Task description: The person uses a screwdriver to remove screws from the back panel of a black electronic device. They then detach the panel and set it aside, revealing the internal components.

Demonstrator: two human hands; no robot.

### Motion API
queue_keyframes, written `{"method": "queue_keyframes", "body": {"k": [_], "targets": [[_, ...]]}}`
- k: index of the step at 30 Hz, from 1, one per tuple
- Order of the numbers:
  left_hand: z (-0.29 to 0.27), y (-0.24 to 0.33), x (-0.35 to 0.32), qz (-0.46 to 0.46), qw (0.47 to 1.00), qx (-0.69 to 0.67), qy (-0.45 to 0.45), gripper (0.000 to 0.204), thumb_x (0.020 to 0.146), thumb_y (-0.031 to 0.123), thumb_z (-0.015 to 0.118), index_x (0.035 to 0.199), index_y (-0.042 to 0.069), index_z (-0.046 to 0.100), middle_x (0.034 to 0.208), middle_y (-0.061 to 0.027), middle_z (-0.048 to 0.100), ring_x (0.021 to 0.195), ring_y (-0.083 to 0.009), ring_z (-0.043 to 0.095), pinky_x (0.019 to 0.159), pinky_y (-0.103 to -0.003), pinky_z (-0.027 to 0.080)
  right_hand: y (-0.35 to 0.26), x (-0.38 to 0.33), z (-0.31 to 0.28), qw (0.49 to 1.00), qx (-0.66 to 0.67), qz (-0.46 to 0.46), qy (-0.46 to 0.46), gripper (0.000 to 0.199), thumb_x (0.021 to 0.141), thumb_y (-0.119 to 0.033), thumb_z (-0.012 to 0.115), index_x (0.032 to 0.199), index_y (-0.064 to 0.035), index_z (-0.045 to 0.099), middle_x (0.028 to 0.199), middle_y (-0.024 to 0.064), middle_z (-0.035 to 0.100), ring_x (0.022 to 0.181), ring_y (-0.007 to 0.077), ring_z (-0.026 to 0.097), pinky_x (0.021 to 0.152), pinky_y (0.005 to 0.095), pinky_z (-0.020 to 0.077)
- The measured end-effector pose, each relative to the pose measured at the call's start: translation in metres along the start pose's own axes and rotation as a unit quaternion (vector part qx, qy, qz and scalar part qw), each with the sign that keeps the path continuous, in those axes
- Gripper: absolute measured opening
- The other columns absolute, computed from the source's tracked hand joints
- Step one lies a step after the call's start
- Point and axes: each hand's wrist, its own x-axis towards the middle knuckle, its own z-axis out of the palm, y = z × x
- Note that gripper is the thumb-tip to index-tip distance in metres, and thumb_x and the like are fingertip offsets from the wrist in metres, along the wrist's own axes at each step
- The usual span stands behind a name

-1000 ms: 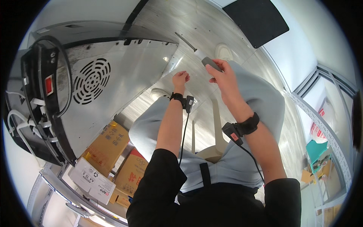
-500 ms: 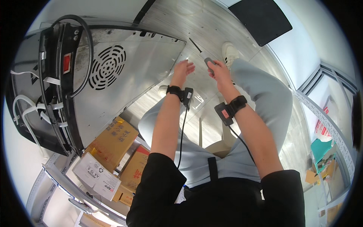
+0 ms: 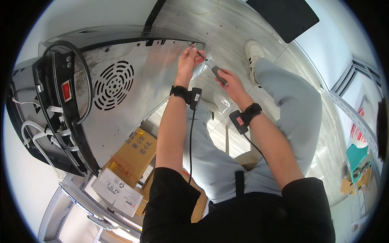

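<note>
In my right hand (image 3: 231, 86) is a screwdriver (image 3: 219, 75) with a grey handle and a thin dark shaft, its fingers wrapped round the handle. The shaft slants up and left to the corner of a large metal panel (image 3: 139, 77) with round vent slots. There my left hand (image 3: 187, 65) has its fingers closed about the shaft near the tip. Whether the tip sits in a screw is too small to tell. Black bands with small boxes are strapped on both wrists, each with a cable.
The panel belongs to a black-framed machine with a red switch (image 3: 66, 91), a thick black cable (image 3: 90, 87) and white wires. Cardboard boxes (image 3: 131, 156) lie below it. A black flat plate (image 3: 285, 18) lies at the top right; a metal shelf frame (image 3: 352, 111) stands at right.
My left hand has moved up to the panel's corner and closed at the screwdriver's shaft. My right hand has brought the screwdriver left and slightly down, its tip now at the corner.
</note>
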Motion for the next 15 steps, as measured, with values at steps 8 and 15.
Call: {"method": "queue_keyframes", "body": {"k": [8,15], "targets": [[0.009,-0.003,0.012,0.021,0.999,-0.019,0.034,0.026,0.091,0.013,0.046,0.113,0.000,0.041,0.091,-0.0162,0.063,0.077,-0.0235,0.064,0.068,-0.031,0.053,-0.008,0.012,-0.005,1.000,-0.022,-0.013,0.005,0.043,0.083,-0.025,0.061,0.116,-0.0019,0.051,0.103,0.0036,0.056,0.088,0.0127,0.054,0.071,0.0239,0.0384],[0.009,0.002,0.011,0.025,0.999,-0.027,0.035,0.024,0.089,0.010,0.048,0.110,-0.001,0.043,0.089,-0.0166,0.063,0.076,-0.0237,0.064,0.067,-0.031,0.053,-0.012,0.012,-0.002,0.999,-0.039,-0.023,0.031,0.037,0.080,-0.024,0.063,0.109,-0.0021,0.057,0.095,0.0024,0.059,0.081,0.0110,0.055,0.068,0.0235,0.0397]]}}
